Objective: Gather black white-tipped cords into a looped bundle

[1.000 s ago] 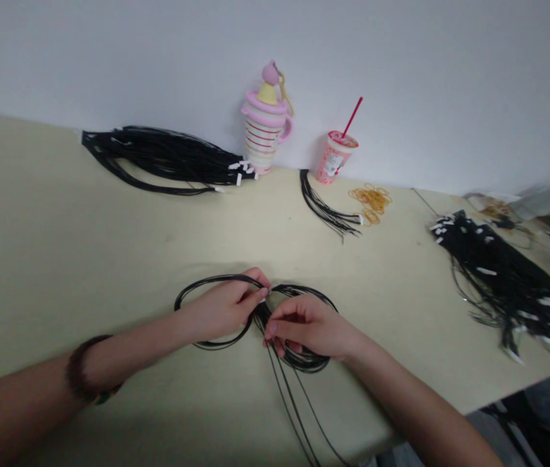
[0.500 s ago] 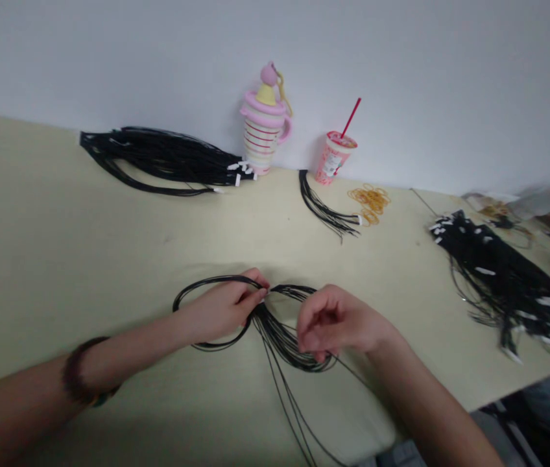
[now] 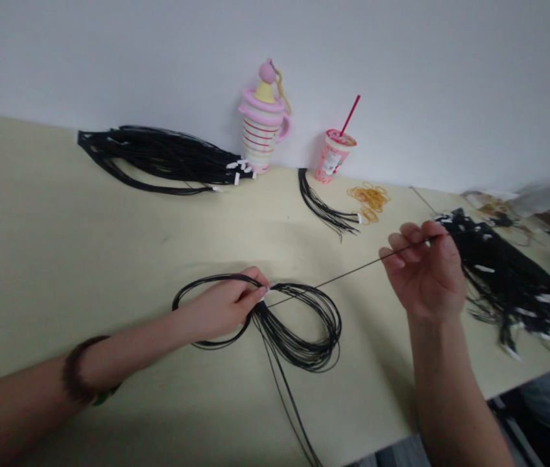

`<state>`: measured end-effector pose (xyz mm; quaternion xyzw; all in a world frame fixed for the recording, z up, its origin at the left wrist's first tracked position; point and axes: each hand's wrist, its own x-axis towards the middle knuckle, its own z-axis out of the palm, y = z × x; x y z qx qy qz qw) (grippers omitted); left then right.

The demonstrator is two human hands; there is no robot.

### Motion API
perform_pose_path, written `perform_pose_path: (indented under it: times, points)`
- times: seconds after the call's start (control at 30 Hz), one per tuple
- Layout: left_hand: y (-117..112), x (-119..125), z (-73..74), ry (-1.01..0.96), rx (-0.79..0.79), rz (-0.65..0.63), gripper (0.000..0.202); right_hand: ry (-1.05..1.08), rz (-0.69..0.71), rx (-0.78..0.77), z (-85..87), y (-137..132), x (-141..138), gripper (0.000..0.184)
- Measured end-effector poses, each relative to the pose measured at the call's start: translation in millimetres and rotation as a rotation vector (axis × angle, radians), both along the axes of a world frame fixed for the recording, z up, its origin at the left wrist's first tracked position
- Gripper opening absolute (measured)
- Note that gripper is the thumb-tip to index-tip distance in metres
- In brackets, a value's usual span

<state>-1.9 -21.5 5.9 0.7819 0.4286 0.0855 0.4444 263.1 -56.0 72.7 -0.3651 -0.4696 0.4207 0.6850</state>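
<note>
My left hand [image 3: 236,298] pinches a coiled bundle of thin black cable [image 3: 304,360] at its middle, where a bit of white shows by the fingertips. Loops spread to both sides of that pinch, like a figure eight. A few loose strands hang from the bundle toward the table's front edge. Out to the right, my right hand [image 3: 423,269] is raised with thumb and fingers closed on a single black wire [image 3: 357,267]. That wire runs taut from the bundle's middle up to the right fingers.
Black cable bundles with white connectors [image 3: 158,159] lie at the back left, and a bigger pile [image 3: 503,266] lies right. Along the wall stand a pink striped cup [image 3: 259,130] and a drink cup with straw [image 3: 334,155]. Nearby are a small cable bundle [image 3: 321,207] and yellow rubber bands [image 3: 370,198].
My right hand has moved from beside the right loops outward and up to the right, drawing one wire straight. My left hand has stayed on the bundle.
</note>
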Motion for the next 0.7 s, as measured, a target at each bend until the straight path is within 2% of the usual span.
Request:
perform_pose_path:
  times: [0.1,0.23,0.27,0.37,0.53,0.7]
  points:
    - [0,0,-0.7,-0.007,-0.014,0.005,0.027,-0.075,-0.063,-0.044,-3.0,0,-5,0.015]
    - [0,1,-2.8,-0.031,-0.013,0.001,0.027,-0.285,0.001,-0.144,-13.3,-7,-30,0.043]
    - [1,1,-3.3,-0.035,-0.011,-0.003,0.028,-0.322,0.043,-0.163,-16.8,-10,-38,0.041]
    - [2,1,-4.4,-0.043,-0.007,-0.018,0.03,-0.382,0.172,-0.188,-28.2,-14,-58,0.02]
    - [2,1,-4.7,-0.048,0.036,-0.035,0.03,-0.32,0.372,-0.206,-43.7,-11,-64,0.026]
    - [2,1,-3.9,-0.039,0.013,-0.038,0.033,-0.16,0.472,-0.312,-45.1,-7,-61,0.034]
